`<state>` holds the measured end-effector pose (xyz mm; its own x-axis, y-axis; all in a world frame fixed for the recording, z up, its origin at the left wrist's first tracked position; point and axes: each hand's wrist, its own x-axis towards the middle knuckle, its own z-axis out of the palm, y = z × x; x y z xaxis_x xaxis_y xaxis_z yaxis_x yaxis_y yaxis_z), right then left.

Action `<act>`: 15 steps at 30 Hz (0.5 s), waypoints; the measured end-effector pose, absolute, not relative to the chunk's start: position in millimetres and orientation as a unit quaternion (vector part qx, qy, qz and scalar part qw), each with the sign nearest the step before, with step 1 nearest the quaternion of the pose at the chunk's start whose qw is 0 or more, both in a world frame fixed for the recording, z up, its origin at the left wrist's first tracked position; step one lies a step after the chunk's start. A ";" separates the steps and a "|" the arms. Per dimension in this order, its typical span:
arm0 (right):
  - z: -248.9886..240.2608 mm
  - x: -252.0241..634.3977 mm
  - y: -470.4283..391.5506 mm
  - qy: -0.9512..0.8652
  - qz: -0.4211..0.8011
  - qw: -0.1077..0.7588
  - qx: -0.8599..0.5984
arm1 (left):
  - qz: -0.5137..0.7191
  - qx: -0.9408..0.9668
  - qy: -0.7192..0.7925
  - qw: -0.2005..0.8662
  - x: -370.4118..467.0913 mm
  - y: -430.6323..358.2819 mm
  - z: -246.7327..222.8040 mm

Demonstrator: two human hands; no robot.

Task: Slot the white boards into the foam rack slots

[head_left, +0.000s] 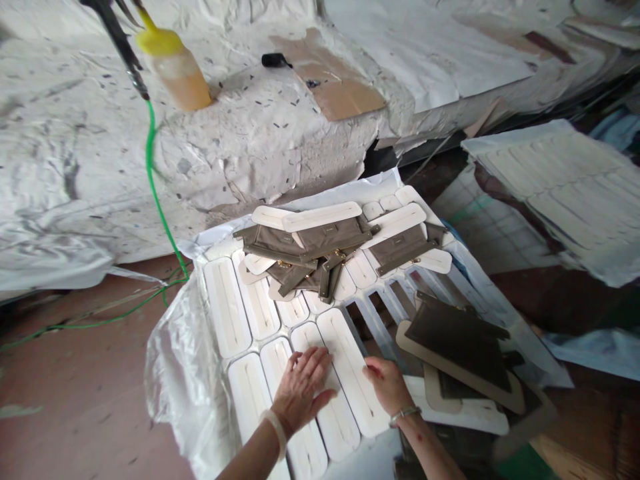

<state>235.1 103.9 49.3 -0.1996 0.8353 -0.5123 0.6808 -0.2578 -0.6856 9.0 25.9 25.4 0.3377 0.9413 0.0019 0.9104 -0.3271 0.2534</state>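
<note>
Rows of long white panels with rounded corners, each with a slit down the middle, lie on a tray-like frame (385, 308). My left hand (304, 385), a pale bangle on its wrist, rests with fingers stretched over a white panel (336, 420). At the right edge of the neighbouring white panel (347, 363), my right hand (389, 387) has its fingers curled around the edge; the fingertips are partly hidden. Beside my right hand lie dark brown pouch-like pieces (457, 343) attached to white panels. More brown pieces (330, 237) are heaped on the frame's far side.
Behind stands a bench (250, 140) covered in stained white sheeting. It carries a yellow-topped bottle (183, 73), a black tool with a green hose (150, 153), and cardboard (340, 87). Clear plastic (193, 373) hangs at the left. A pale stack (565, 187) stands at the right.
</note>
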 end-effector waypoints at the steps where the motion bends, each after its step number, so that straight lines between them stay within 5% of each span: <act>1: 50.7 233.2 105.3 -0.619 0.472 0.062 -0.624 | 0.072 0.812 0.571 0.098 10.2 27.1 25.2; 15: 49.3 227.5 121.3 -0.727 0.340 -0.138 -0.580 | 0.075 0.817 0.571 0.040 25.2 57.7 18.9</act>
